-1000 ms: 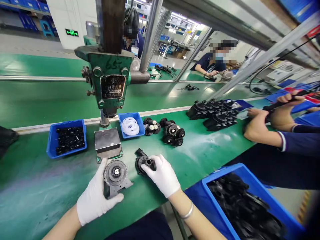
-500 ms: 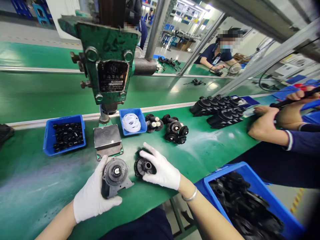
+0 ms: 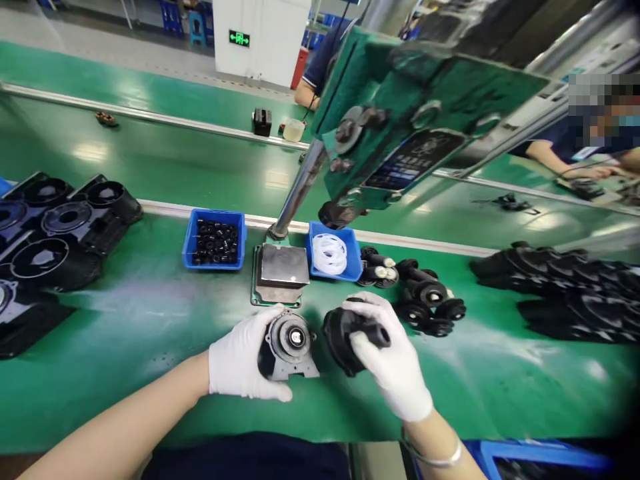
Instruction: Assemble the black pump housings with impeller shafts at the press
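My left hand [image 3: 247,360], in a white glove, grips a dark grey round motor housing [image 3: 293,340] by its left side. A white-tipped hub at the housing's centre faces up. To its right, my gloved right hand [image 3: 393,353] has its fingers wrapped round a black round cover [image 3: 345,337] with a short tube sticking out. The cover is tilted on its side, apart from the housing. Just beyond my left hand stands the metal block [image 3: 285,263] of a green hand press [image 3: 400,127], whose ram hangs above and to the right of the block.
A blue bin [image 3: 187,257] of small black parts and a blue bin [image 3: 354,270] of white rings flank the press base. Black wheel-like parts [image 3: 430,293] lie to the right. Black housings [image 3: 65,253] stand at left, more stacked ones [image 3: 575,293] at right. A co-worker's arm [image 3: 555,160] shows across.
The view has swung left, bringing the left-hand housings into sight. My right hand has raised the black cover and turned it on its side. My left hand keeps hold of the motor housing.
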`<state>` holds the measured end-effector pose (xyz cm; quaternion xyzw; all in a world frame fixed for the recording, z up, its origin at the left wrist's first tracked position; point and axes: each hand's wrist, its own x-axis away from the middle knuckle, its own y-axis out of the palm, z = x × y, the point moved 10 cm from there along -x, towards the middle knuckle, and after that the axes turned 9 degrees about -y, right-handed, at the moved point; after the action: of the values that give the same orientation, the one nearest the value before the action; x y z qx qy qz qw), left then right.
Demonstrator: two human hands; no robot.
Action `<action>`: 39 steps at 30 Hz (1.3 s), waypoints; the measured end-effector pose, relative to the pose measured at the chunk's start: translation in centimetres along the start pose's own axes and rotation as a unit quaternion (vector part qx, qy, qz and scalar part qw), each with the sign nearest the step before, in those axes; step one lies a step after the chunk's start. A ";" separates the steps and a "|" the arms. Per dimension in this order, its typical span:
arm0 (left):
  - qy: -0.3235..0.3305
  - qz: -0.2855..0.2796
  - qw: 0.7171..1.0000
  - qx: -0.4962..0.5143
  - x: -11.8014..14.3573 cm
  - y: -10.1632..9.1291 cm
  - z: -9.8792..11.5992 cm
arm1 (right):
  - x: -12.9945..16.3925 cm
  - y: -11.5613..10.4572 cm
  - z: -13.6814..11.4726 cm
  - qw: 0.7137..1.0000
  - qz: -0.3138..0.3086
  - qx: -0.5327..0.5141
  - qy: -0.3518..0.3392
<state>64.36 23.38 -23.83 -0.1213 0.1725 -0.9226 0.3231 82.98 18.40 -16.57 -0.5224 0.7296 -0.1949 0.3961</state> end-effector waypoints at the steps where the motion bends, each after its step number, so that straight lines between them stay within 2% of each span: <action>1: 0.002 0.000 1.000 0.002 0.0 0.0 0.0 | -0.4 0.7 -1.5 1.000 -0.016 -0.001 -0.017; 3: 0.005 0.000 1.000 0.007 -0.1 -0.1 0.1 | -1.1 2.4 -4.1 0.998 -0.051 0.007 -0.048; 5: 0.008 0.002 1.000 0.014 -0.2 -0.2 0.2 | -1.5 4.0 -5.7 0.995 -0.074 0.023 -0.068; 10: 0.007 0.015 0.999 0.033 -0.4 -0.5 0.3 | -2.1 6.1 -6.7 0.986 -0.112 0.058 -0.110; 20: 0.012 0.021 0.998 0.050 -0.6 -1.1 0.8 | -2.2 6.5 -6.6 0.975 -0.146 0.093 -0.139; 28: 0.013 0.022 0.999 0.046 -0.7 -0.8 0.4 | -2.3 6.7 -6.7 0.969 -0.163 0.107 -0.152; 36: 0.012 0.029 0.998 0.055 -0.8 -0.7 0.1 | -2.1 6.7 -6.4 0.973 -0.148 0.101 -0.145; 39: 0.038 0.034 0.997 0.054 -0.7 -0.7 0.5 | -1.8 6.9 -6.3 0.976 -0.145 0.084 -0.141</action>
<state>64.63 24.23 -23.20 -0.0623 0.1392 -0.9229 0.3536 74.13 21.84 -16.91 -0.6101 0.5636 -0.2347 0.5050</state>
